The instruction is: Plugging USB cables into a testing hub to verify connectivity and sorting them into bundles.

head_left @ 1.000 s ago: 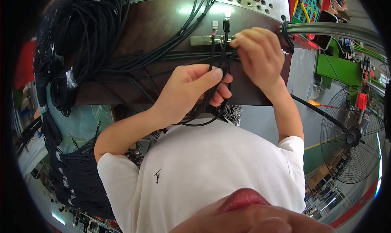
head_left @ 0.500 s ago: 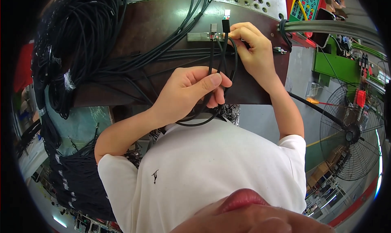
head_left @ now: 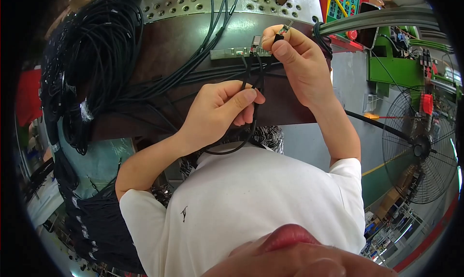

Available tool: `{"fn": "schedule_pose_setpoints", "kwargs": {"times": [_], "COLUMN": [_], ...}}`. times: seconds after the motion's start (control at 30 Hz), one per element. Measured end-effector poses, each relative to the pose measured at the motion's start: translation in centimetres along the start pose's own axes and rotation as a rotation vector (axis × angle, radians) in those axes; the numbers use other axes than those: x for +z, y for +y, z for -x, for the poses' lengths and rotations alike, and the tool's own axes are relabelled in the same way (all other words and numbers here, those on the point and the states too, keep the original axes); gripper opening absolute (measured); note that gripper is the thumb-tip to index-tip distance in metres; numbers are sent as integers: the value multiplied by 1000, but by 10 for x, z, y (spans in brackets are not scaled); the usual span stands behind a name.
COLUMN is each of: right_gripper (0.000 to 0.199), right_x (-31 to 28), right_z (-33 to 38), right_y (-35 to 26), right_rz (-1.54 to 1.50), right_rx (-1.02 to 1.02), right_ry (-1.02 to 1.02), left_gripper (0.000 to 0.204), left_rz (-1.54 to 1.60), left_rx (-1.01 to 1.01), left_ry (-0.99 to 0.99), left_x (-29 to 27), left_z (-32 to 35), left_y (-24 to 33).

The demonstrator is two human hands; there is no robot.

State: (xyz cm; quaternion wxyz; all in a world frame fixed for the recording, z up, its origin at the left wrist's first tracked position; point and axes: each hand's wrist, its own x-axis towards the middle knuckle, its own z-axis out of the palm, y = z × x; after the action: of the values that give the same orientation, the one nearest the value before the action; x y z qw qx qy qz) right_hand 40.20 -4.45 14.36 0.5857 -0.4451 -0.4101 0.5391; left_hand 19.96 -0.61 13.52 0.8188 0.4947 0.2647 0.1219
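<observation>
My left hand (head_left: pixel 220 107) is closed around black cables, thumb against the fingers, near the front edge of the dark brown table (head_left: pixel 162 40). A loop of cable (head_left: pixel 224 152) hangs below it. Higher and to the right, my right hand (head_left: pixel 307 66) pinches the end of one black cable, where a small connector (head_left: pixel 284 30) with bare metal parts sticks up past the fingertips. Just left of those fingers, a metal-shelled plug (head_left: pixel 256 43) stands at a flat metal strip (head_left: pixel 223 54) on the table. More cables run under both hands.
A large coil of black cables (head_left: pixel 104 49) is heaped on the left. Along the far edge lies a perforated metal plate (head_left: pixel 181 5). A metal rail (head_left: pixel 374 22) and a green-panelled control box (head_left: pixel 344 5) stand at the right, with a fan (head_left: pixel 420 149) beyond.
My right hand has taken hold of the black cable end and turned it, tilting its connector to the right. My left hand keeps its grip almost in place. The view has shifted slightly.
</observation>
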Motion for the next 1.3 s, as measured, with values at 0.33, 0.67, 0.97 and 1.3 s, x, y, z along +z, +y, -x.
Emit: {"fn": "schedule_pose_setpoints", "kwargs": {"times": [0.33, 0.67, 0.97, 1.3], "right_gripper": [32, 21, 23, 19], "right_x": [-13, -50, -49, -48], "right_z": [1, 11, 3, -2], "right_y": [-4, 47, 40, 28], "right_rz": [1210, 1209, 1200, 1221], "right_rx": [-790, -576, -557, -512], "right_ry": [311, 119, 26, -20], "left_gripper": [32, 44, 44, 46], "left_rz": [56, -144, 7, 23], "left_rx": [52, 85, -170, -258], "left_ry": [-38, 11, -110, -114], "left_x": [-2, -5, 0, 0], "left_z": [-4, 1, -18, -26], "left_y": [7, 40, 17, 19]}}
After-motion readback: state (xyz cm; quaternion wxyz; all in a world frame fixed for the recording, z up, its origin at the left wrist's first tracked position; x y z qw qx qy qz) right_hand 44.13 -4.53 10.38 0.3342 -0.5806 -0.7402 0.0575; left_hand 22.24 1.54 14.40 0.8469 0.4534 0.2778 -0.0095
